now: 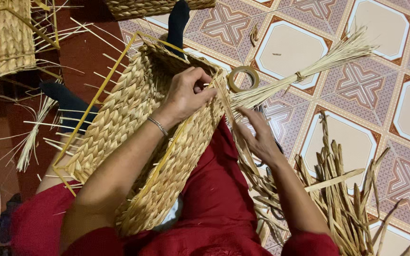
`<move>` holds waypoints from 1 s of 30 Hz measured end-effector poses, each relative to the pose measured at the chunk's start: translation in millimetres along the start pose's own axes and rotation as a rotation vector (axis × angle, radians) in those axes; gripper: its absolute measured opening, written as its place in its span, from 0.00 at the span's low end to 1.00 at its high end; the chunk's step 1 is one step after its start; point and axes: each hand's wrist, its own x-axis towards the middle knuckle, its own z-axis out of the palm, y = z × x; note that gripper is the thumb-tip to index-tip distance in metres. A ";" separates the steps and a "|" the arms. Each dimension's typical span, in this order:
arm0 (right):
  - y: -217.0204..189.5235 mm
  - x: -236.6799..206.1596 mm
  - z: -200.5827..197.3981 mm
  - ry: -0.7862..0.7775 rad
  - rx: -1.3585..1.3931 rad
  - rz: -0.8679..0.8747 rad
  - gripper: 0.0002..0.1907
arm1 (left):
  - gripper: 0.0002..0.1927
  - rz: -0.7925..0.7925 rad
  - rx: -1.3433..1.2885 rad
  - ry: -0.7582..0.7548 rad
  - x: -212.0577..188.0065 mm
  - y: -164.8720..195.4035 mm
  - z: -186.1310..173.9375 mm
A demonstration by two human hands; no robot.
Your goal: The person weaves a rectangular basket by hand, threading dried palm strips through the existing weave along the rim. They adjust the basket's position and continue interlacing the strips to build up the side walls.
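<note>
A rectangular woven straw basket [124, 109] on a yellow wire frame lies across my lap, its open mouth facing away. My left hand [188, 95] curls over the basket's far corner, fingers pinched on a flat straw strand at the rim. My right hand [257, 135] rests low beside the basket's right side, fingers spread on loose dried strands [245, 151] that run up toward the rim. A thin bracelet sits on my left wrist.
A tied bundle of pale straw [309, 71] lies on the patterned tiles, a tape roll [243, 78] next to it. Dried flat reeds [342, 199] are heaped at lower right. Other woven baskets [3, 40] stand at upper left, with straw stalks scattered about.
</note>
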 end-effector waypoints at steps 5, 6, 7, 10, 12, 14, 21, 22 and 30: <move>-19.1 54.8 24.5 0.171 0.120 0.001 0.15 | 0.07 0.095 -0.034 0.125 -6.1 -2.7 2.7; -19.4 55.1 27.6 0.177 0.123 -0.003 0.15 | 0.07 0.104 -0.030 0.141 -6.8 -4.3 3.2; -19.5 53.5 30.6 0.183 0.125 -0.008 0.16 | 0.08 0.113 -0.027 0.158 -7.3 -5.9 4.0; -19.2 47.2 38.1 0.228 0.149 -0.046 0.16 | 0.09 0.178 -0.038 0.197 -6.9 -9.9 7.3; -19.8 42.1 41.7 0.263 0.146 -0.073 0.15 | 0.09 0.214 -0.033 0.215 -6.8 -11.3 9.0; -20.3 38.7 42.1 0.307 0.110 -0.098 0.15 | 0.10 0.243 -0.016 0.224 -5.7 -11.6 10.2; -39.5 29.7 36.3 0.335 0.104 -0.059 0.15 | 0.12 0.256 0.023 0.161 -5.5 -1.8 5.5; -45.1 28.5 33.3 0.331 0.102 -0.072 0.14 | 0.16 0.365 0.092 0.191 -5.1 -0.2 3.4; -82.3 32.3 31.4 0.220 0.096 -0.480 0.10 | 0.27 0.527 0.339 0.197 -11.2 -3.3 7.1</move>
